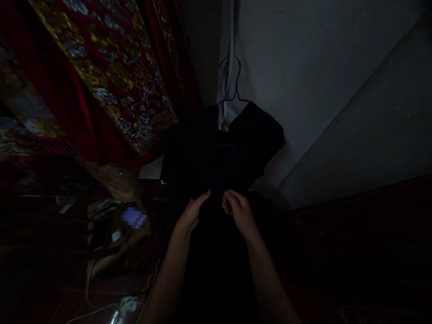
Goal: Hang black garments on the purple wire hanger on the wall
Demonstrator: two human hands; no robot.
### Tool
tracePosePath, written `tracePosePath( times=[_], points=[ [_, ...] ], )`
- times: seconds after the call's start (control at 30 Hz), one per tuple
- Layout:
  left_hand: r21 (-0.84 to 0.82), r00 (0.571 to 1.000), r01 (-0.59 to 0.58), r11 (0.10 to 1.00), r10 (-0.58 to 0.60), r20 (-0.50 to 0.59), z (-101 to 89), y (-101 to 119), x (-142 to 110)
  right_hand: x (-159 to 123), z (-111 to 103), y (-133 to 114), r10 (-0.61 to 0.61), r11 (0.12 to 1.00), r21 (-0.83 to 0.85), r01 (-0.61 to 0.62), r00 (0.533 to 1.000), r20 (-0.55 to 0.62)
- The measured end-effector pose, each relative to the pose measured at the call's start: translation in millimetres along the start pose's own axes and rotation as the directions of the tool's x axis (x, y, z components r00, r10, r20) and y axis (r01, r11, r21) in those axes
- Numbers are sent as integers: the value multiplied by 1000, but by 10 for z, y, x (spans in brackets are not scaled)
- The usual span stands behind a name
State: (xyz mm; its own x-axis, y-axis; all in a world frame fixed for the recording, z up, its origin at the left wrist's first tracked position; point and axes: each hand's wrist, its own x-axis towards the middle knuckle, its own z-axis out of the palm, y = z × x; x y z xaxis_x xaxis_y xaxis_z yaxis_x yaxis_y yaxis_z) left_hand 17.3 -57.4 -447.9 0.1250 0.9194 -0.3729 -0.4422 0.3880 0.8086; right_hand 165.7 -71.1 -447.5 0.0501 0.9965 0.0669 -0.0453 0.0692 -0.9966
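A black short-sleeved garment [258, 135] hangs from a purple hanger [237, 81] in front of me. My left hand [191, 215] is at the garment's front, its thumb pointing inward and its other fingers mostly hidden, closed on the dark cloth. Across a small gap, my right hand [238, 209] has its fingers curled and its thumb pressed against them, also closed on the cloth. The fabric is so dark that its folds between the hands cannot be made out.
A white pipe or cable [231, 40] runs down the wall [303, 81] behind the hanger. Red embroidered cloth [121, 81] drapes at upper left. Below it, a low board [135, 243] carries small items, with cables [88, 283] near the floor. The scene is very dark.
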Motion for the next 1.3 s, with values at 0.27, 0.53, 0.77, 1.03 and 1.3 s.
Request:
tracePosePath(
  times=[0.27, 0.53, 0.77, 1.03, 1.3],
  points=[
    [530, 747, -418, 738, 611, -263, -240, -82, 313, 56, -67, 84, -2, 1000, 20, 4, 992, -127],
    [604, 774, -569, 559, 611, 163, 23, -473, 122, 4, 106, 141, 55, 998, -1, -55, 998, 3],
    [565, 714, -669, 482, 627, 311, 197, -431, 101, 189, -4, -326, 46, 991, 130, -43, 999, -16],
    [759, 724, -625, 181, 498, 477, -60, -458, 666, 1114, -155, -1368, -217, 930, 253, 266, 954, -206],
    [566, 353, -823, -49, 737, 577, 591, 948, 329, 922, -76, -1367, -362, 930, 42, 366, 928, -87]
  ],
)
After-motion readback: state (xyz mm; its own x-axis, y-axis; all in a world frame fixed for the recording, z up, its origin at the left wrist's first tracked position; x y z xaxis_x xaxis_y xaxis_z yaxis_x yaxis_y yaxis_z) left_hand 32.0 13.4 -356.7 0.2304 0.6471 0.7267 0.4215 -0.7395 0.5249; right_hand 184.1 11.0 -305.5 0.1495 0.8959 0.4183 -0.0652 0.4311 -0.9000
